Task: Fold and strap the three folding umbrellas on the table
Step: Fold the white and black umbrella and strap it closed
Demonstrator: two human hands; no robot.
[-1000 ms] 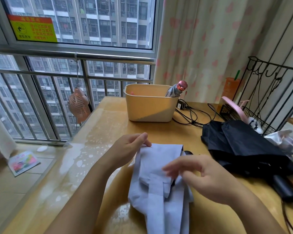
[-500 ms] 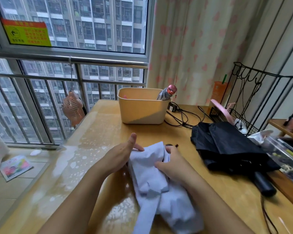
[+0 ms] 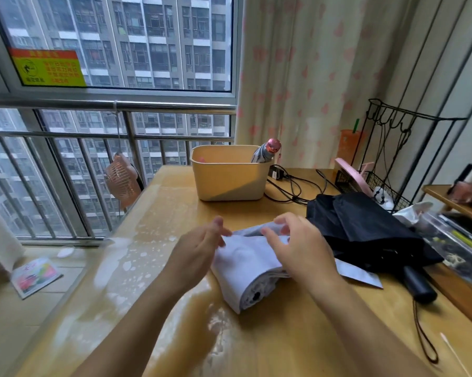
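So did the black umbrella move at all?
No. The black umbrella lies in the same spot, right of the yellow bin and just in front of the cables. Only the camera shifted.

Counter [image 3: 284,336] is showing glossy wood under a clear film, glaring along its left edge. White umbrella [image 3: 245,268] is looking like smooth matt cloth; black umbrella [image 3: 365,227] matt cloth too. Beige bin [image 3: 229,178] is reading as smooth plastic. Rack [image 3: 387,186] is looking like black metal wire.
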